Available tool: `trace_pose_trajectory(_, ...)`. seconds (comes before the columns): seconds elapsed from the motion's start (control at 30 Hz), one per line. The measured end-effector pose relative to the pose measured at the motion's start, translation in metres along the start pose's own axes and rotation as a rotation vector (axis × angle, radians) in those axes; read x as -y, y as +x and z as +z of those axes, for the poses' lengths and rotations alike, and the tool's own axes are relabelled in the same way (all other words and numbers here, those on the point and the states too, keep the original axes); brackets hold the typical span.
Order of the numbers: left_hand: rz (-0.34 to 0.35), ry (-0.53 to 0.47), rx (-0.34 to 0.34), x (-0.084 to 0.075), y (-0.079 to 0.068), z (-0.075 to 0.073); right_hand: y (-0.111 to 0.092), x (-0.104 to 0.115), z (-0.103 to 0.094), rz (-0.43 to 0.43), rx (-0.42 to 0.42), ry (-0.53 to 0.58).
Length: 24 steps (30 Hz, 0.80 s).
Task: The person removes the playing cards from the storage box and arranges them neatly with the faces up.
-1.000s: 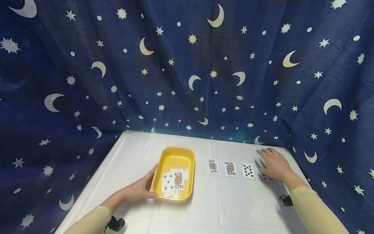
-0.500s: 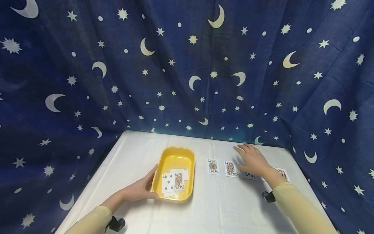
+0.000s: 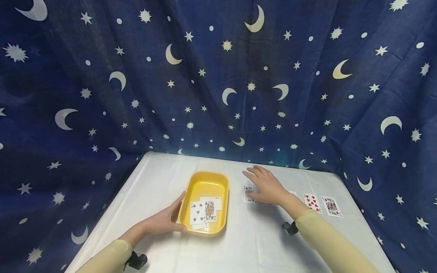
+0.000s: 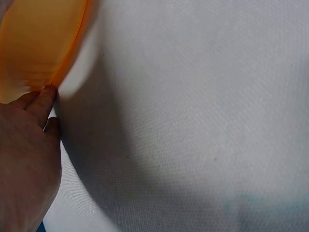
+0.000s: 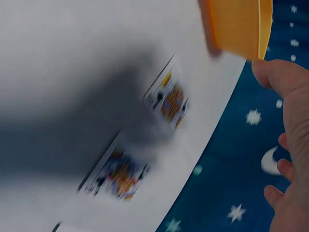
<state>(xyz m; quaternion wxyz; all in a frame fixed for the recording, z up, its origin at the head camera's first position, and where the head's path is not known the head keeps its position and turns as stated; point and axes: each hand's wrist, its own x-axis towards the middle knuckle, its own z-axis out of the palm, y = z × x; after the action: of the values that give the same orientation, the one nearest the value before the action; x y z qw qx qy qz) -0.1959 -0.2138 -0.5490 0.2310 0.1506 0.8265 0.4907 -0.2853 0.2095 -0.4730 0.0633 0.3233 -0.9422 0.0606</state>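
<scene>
My left hand [image 3: 160,222] rests beside a yellow tray [image 3: 206,187], its spread thumb and fingertips touching the outer wall. Inside the tray lie several overlapping playing cards, with a five of spades [image 3: 197,215] and a club face card [image 3: 210,215] on top. Over the row of cards on the table hovers my right hand [image 3: 268,187], fingers spread and holding nothing. It partly covers a spade king [image 3: 246,190] and mostly hides the face card [image 5: 119,174] beside it. To the right lie a red hearts card [image 3: 312,203] and a red-suited face card [image 3: 332,206].
A white cloth [image 3: 232,250] covers the table. Dark blue fabric [image 3: 205,94] with moons and stars hangs behind it and down both sides. A small black device [image 3: 290,228] sits at the right wrist, another [image 3: 136,261] at the left.
My right hand has swept leftward along the card row, from the right-hand cards to the spade king, uncovering the two rightmost cards. My left hand and the tray have stayed in place.
</scene>
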Motion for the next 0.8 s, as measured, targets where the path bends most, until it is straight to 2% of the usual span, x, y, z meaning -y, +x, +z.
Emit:
trace_pose_trajectory(0.47, -0.003, 0.013, -0.007, -0.001, -0.001, 0.001, 0.034, 0.067, 0.015, -0.101, 0.065, 0.062)
trace_pose_trajectory(0.8, 0.008, 0.016, 0.0, -0.003, -0.002, 0.0, 0.047, 0.112, 0.024, -0.149, 0.197, 0.051)
